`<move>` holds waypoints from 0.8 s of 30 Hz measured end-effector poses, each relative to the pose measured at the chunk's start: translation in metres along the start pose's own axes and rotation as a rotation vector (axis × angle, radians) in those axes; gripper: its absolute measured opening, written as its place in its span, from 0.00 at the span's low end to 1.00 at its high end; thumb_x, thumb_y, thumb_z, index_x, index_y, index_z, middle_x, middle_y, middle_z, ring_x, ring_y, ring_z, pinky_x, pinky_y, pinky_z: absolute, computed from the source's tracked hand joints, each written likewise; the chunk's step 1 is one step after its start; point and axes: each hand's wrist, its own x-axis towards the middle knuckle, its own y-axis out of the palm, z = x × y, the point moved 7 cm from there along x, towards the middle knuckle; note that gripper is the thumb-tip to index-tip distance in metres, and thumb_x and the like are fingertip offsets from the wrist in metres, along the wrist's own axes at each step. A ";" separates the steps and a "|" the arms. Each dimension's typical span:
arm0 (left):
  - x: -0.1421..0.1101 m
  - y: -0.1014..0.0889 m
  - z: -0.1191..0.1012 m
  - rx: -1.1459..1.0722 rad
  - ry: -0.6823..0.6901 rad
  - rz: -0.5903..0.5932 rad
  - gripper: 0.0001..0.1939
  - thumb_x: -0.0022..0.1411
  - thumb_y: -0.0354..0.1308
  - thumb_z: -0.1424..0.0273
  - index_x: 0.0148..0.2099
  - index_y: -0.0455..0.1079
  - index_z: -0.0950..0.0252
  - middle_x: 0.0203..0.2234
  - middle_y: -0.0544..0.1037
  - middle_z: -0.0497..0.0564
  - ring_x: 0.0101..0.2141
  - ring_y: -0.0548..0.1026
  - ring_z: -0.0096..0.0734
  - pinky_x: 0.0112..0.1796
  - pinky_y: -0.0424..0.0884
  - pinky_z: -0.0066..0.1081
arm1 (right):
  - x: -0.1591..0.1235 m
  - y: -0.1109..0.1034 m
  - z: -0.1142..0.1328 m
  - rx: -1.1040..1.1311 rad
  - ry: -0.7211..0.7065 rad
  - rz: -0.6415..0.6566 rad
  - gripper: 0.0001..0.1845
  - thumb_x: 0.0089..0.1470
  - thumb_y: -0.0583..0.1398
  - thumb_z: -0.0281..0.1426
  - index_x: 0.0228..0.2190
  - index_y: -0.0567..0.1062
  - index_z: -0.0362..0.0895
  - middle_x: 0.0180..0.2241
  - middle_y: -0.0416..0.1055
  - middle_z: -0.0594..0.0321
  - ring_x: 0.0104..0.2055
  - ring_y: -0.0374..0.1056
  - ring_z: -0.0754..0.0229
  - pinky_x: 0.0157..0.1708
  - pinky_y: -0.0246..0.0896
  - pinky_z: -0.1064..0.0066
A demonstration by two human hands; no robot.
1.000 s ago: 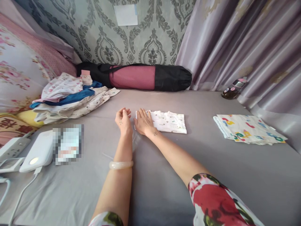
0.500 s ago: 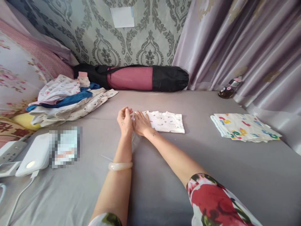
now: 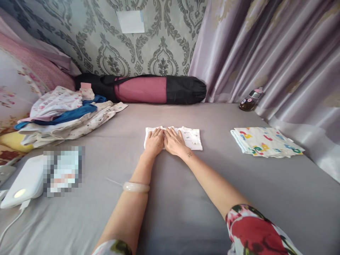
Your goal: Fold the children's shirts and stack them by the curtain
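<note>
A small folded white cloth with tiny coloured prints lies on the grey bed sheet in the middle. My left hand rests flat on its left part, fingers stretched out. My right hand lies flat right beside it on the cloth's middle, fingers spread forward. The two hands touch side by side. A pale bangle sits on my left forearm.
A folded cloth with colourful shapes lies at the right. A heap of unfolded clothes sits at the left by pillows. A rolled pink mat in a black bag lies along the wall. A white device and a bottle are nearby.
My left hand moved from the bare sheet onto the cloth and flattened out. My right hand shifted slightly right. Both now press on the cloth together.
</note>
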 end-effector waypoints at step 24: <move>-0.003 0.010 -0.027 -0.018 0.064 -0.014 0.24 0.71 0.42 0.66 0.64 0.63 0.63 0.64 0.64 0.59 0.66 0.55 0.48 0.64 0.47 0.54 | -0.022 -0.005 -0.035 0.033 0.174 -0.049 0.30 0.66 0.43 0.33 0.66 0.57 0.39 0.69 0.49 0.55 0.71 0.40 0.50 0.67 0.31 0.48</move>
